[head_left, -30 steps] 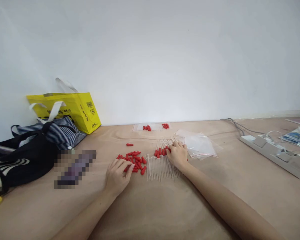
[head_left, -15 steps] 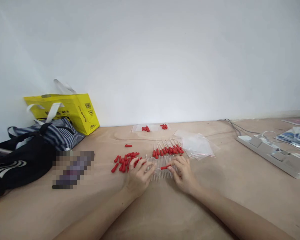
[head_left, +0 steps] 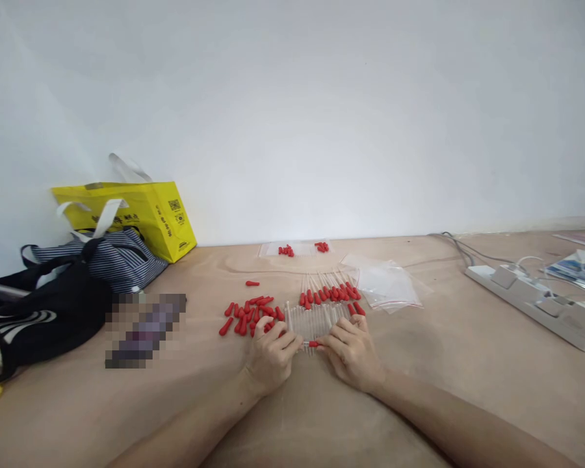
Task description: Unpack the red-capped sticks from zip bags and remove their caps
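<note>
My left hand (head_left: 273, 354) is closed on a clear glass dropper tube (head_left: 305, 344), whose end shows between the two hands. My right hand (head_left: 351, 351) pinches a red rubber dropper bulb (head_left: 314, 344), which meets the tube's end; how far it sits over the tube I cannot tell. Just behind the hands lies a row of bare glass tubes (head_left: 312, 318). Beyond them rest several droppers (head_left: 329, 294) with red bulbs fitted. To the left is a loose heap of red bulbs (head_left: 246, 315), partly hidden by my left hand.
Clear plastic bags (head_left: 387, 285) lie behind on the right. Another bag (head_left: 302, 247) with red bulbs is by the wall. A power strip (head_left: 531, 305) with cables stands right; a yellow bag (head_left: 170, 224), striped bag (head_left: 121, 260) and black bag (head_left: 53, 312) stand left.
Both hands have come nearer to me and closer together, bringing the tube and red bulb over the near ends of the row. The bulb now meets the tube between my fingers.
</note>
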`<state>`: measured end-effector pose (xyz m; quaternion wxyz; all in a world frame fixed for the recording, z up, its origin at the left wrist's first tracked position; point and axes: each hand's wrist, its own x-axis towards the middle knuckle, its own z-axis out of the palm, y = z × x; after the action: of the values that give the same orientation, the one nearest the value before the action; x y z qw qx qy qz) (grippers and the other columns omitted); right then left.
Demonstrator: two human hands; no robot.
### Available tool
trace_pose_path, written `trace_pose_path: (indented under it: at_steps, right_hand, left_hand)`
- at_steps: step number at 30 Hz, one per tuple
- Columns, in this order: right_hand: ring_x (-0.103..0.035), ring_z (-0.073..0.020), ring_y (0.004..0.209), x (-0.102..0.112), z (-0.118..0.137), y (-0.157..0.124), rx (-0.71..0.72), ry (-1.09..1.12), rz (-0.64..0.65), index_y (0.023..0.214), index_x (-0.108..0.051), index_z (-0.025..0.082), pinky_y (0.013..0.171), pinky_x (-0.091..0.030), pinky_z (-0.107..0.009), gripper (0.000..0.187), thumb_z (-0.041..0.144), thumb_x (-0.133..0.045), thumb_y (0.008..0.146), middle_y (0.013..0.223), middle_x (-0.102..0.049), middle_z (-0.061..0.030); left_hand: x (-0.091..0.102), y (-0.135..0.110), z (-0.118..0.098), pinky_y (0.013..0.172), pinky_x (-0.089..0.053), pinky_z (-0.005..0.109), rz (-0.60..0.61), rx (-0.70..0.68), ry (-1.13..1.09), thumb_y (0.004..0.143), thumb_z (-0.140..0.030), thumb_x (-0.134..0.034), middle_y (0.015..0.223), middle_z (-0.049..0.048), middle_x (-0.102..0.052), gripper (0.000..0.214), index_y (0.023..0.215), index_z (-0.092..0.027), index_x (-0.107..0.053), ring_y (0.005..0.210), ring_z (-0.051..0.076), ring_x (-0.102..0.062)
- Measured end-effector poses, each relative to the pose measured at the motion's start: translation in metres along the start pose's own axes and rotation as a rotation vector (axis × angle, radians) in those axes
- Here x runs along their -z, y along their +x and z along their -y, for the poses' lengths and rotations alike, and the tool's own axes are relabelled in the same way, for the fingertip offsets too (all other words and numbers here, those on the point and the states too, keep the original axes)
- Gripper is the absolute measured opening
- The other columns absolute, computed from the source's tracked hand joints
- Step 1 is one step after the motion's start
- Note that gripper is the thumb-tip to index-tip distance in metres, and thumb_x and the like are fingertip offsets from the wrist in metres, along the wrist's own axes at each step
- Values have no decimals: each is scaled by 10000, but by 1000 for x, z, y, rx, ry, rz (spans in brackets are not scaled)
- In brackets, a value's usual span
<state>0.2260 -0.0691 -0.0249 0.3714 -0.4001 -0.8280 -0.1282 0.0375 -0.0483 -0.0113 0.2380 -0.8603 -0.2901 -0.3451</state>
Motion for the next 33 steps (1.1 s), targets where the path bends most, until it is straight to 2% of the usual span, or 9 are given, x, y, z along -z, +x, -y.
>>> trace_pose_path:
  at_steps: [7, 15, 26, 29, 33]
  right_hand:
    - [-406, -128, 648, 3, 1, -2, 45, 22, 7, 762, -597, 194, 718, -225, -327, 185, 209, -421, 815, 617, -506, 1]
    - [-415, -133, 644, 5, 0, -4, 96, 58, -9, 743, -580, 183, 759, -226, -360, 184, 186, -406, 803, 604, -517, 1]
    - [-432, -123, 641, 6, 0, -4, 91, 125, -35, 729, -564, 183, 775, -241, -359, 150, 190, -424, 781, 609, -526, 12]
    - [-440, -119, 628, 9, -4, -5, 45, 123, -61, 694, -560, 178, 776, -245, -354, 163, 200, -422, 778, 603, -522, 8]
    - [-476, -122, 651, 12, -21, -6, -147, 82, -91, 701, -578, 183, 756, -246, -336, 182, 239, -436, 800, 643, -554, 1]
  left_hand:
    - [3, 1, -3, 755, -278, 351, 0, -1, -5, 765, -91, -425, 537, -30, -573, 208, 666, -188, -580, 648, 125, -501]
    - [2, -1, -2, 746, -286, 361, -57, -48, -46, 790, -106, -426, 535, -35, -580, 184, 707, -180, -572, 648, 128, -506]
    - [5, -1, -4, 742, -281, 359, -81, -42, -68, 811, -128, -416, 544, -34, -593, 195, 711, -185, -573, 645, 134, -507]
    - [8, -3, 2, 740, -282, 361, -85, 9, -61, 817, -134, -418, 555, -32, -600, 196, 701, -183, -569, 651, 139, -510]
    - [13, -1, 14, 725, -305, 341, -27, 186, -85, 818, -161, -444, 644, -18, -624, 170, 731, -198, -585, 703, 153, -522]
